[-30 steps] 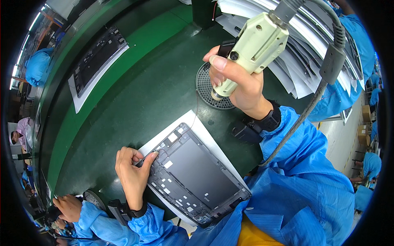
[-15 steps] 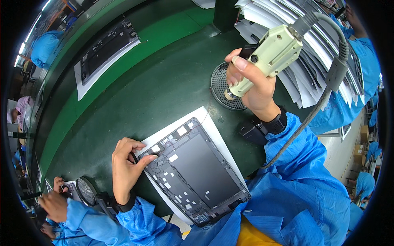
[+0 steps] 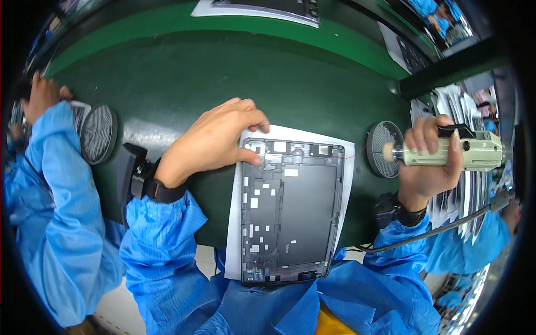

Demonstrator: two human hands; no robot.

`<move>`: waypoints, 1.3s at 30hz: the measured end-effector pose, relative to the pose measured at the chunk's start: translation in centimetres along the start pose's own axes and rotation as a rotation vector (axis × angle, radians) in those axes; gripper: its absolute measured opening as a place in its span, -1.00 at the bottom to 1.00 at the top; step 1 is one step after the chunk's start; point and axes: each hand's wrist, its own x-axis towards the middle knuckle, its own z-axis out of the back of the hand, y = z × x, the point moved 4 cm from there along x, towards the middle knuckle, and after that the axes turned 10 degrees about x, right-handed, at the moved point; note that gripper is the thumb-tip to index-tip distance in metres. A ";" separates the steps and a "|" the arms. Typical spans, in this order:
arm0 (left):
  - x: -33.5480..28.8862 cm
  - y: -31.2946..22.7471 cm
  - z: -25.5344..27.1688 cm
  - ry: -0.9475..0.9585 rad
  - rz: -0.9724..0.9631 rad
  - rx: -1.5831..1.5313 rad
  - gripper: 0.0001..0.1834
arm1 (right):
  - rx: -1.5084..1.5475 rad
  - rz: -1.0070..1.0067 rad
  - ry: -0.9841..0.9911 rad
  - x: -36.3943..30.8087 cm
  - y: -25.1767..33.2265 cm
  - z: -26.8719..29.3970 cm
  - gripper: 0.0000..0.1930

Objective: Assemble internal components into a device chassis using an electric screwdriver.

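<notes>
A black tablet housing, dotted with small white pads, lies on a white sheet against my front. My left hand grips its far left corner, thumb over the edge and curled index finger beyond the top; the other fingertips are hidden. In my right hand is a cream corded hand tool with a black lever, held nearly level. Its beige tip points left over a round, dark perforated dish. A thin wire runs from the housing toward the dish.
Stacked sheets and panels stand at the right, near the tool's grey cable. Another housing lies on the green strip at the back. A co-worker's blue sleeve and a second round dish are at left.
My view has turned, so the housing now appears nearly straight before me. The tool has swung from slanted to nearly level. My left hand stays at the housing's corner.
</notes>
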 end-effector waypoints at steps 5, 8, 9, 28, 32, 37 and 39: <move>-1.5 0.5 -0.5 -0.029 -0.021 0.024 -0.53 | 0.016 -0.132 0.109 0.3 -7.5 -6.5 -0.69; -1.2 0.4 -0.9 -0.041 -0.039 0.038 -0.55 | 0.021 -0.136 0.134 0.0 -10.3 -8.0 -0.72; -1.3 0.3 -0.8 -0.039 -0.034 0.045 -0.55 | -0.008 -0.159 0.125 -0.1 -10.9 -8.1 -0.71; -1.2 0.6 -1.2 -0.084 -0.057 0.053 -0.54 | -0.164 -0.207 0.197 -0.4 -13.0 -8.9 -0.72; -1.0 0.4 -0.9 -0.115 -0.094 0.053 -0.53 | -0.305 -0.174 0.212 -0.6 -12.8 -9.7 -0.78; -1.1 0.6 -0.4 -0.138 -0.119 0.026 -0.58 | -0.309 -0.180 0.244 -0.8 -13.3 -9.6 -0.81; -0.6 0.8 -0.2 -0.157 -0.107 -0.068 -0.62 | -0.309 -0.177 0.134 -0.8 -13.5 -8.5 -0.81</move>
